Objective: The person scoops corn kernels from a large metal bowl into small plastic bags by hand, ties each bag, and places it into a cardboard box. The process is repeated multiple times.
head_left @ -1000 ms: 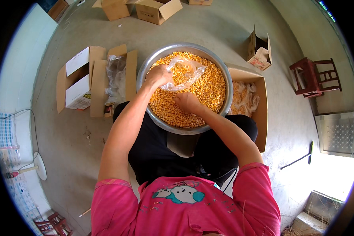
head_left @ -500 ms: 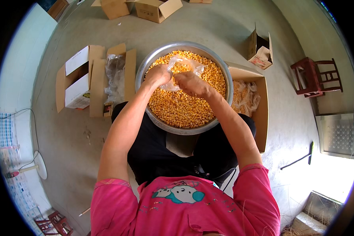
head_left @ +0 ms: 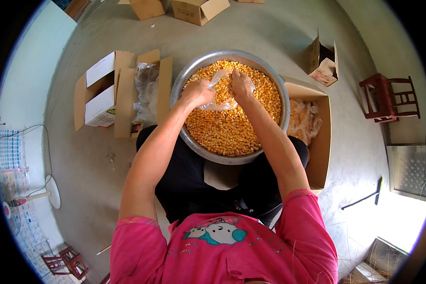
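A wide metal basin [head_left: 201, 152] full of yellow corn kernels [head_left: 222, 132] rests at my knees. Over the kernels in its far half lies a clear plastic bag [head_left: 218, 105], its mouth spread apart. My left hand [head_left: 199, 92] is closed on the bag's left edge. Opposite it, my right hand [head_left: 241, 85] pinches the bag's far right edge, fingers pointing away from me. Kernels show through and inside the bag; how many are in it I cannot tell.
Right of the basin stands a cardboard box [head_left: 321, 142] with filled clear bags [head_left: 304, 120]. To the left, an open carton [head_left: 164, 85] holds clear plastic bags [head_left: 146, 90], beside a white-and-brown box [head_left: 99, 106]. Farther off are another carton [head_left: 324, 68] and a red wooden chair [head_left: 381, 97].
My hands have moved apart, and the bag's mouth has widened between them. The right hand has turned and shifted farther away. The whole view has swung slightly.
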A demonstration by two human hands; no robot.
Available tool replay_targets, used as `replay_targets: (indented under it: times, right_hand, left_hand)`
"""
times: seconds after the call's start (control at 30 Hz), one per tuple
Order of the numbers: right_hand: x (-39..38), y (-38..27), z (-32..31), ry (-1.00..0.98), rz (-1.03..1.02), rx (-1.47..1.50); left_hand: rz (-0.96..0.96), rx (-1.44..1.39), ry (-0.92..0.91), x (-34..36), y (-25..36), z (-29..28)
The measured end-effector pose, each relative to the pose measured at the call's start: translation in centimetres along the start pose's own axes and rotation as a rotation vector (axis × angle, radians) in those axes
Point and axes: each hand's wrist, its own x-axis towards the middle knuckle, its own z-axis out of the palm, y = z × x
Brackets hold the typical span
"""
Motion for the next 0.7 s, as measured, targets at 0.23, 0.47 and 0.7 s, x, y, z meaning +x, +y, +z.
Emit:
replay_targets:
  times: [0.23,0.47,0.7]
  right_hand:
    - [-0.8,-0.2,0.3,-0.113,-0.111,-0.197]
    - [-1.4,-1.1,-0.9,-0.150,-0.116,-0.316]
    - [-7.3,-5.5,-0.8,-0.668,0.010,-0.824]
  left_hand:
    - [-0.037,-0.012,-0.030,0.6,-0.6,0.2]
    - [-0.094,-0.100,0.004,0.6,0.5,-0.1]
    - [-0.088,0.022,0.053,1.1,-0.6,0.1]
